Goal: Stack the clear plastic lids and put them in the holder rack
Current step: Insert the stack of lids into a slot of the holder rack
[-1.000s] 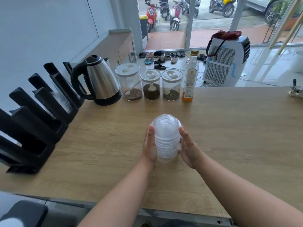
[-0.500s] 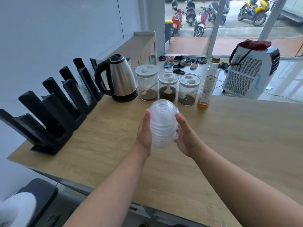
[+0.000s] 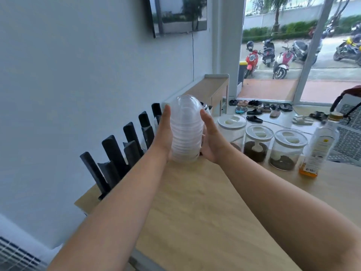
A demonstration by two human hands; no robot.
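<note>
A nested stack of clear domed plastic lids (image 3: pixel 185 133) is held upright in the air above the wooden counter (image 3: pixel 195 212). My left hand (image 3: pixel 163 137) presses flat against its left side and my right hand (image 3: pixel 212 139) against its right side, fingers straight and pointing up. The black slotted holder rack (image 3: pixel 117 159) stands along the wall at the counter's left edge, just left of and below the stack. Some clear lids seem to sit in one of its far slots.
A kettle (image 3: pixel 206 108) is mostly hidden behind the stack. Three white-lidded jars (image 3: pixel 257 141) and a bottle (image 3: pixel 320 145) with amber liquid line the counter's far right. A white air cooler (image 3: pixel 349 133) stands beyond the counter.
Both hands have lifted the lid stack off the counter and carried it left and farther away, toward the rack. The view has swung left and upward.
</note>
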